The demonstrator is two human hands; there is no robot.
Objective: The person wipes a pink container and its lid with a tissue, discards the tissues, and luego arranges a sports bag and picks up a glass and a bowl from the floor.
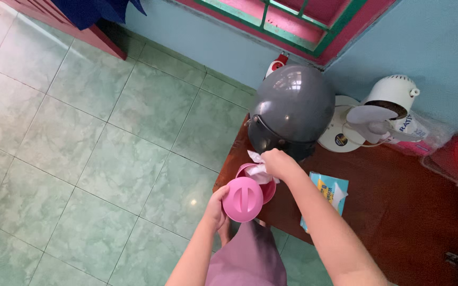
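The right hand (278, 161) was pinched shut on a white tissue (257, 166), holding it just above and partly inside the open pink container (269, 189) at the wooden table's (398, 212) corner. The left hand (216, 208) gripped the round pink lid (243, 199) by its edge (tilted, overlapping the container's near rim). A grey helmet (291, 110) sat just behind.

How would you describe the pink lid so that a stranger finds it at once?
Start at the dark wooden table in the corner and find the big grey helmet. At the table's edge below it, the left hand holds the pink lid. It is the only round, flat pink disc with a raised bar across it.
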